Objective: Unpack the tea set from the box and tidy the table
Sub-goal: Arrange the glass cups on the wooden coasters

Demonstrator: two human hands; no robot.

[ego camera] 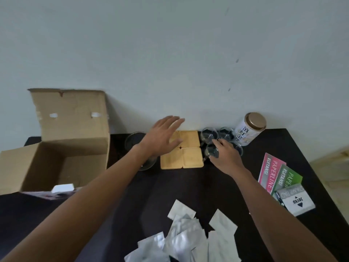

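1. The left hand (pixel 162 138), fingers straight and spread, hovers palm down over four tan square coasters (pixel 182 149) at frame centre.
2. The right hand (pixel 225 155) curls its fingers over the nearest of four clear glass cups (pixel 208 136), clustered just right of the coasters.
3. Both forearms reach up from the lower edge.
4. The open cardboard box (pixel 56 142) stands at left on the dark desk (pixel 188 186); silver sachets (pixel 188 229) lie at bottom centre.

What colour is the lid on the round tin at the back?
The lid is a coppery gold-brown, seen in the head view.
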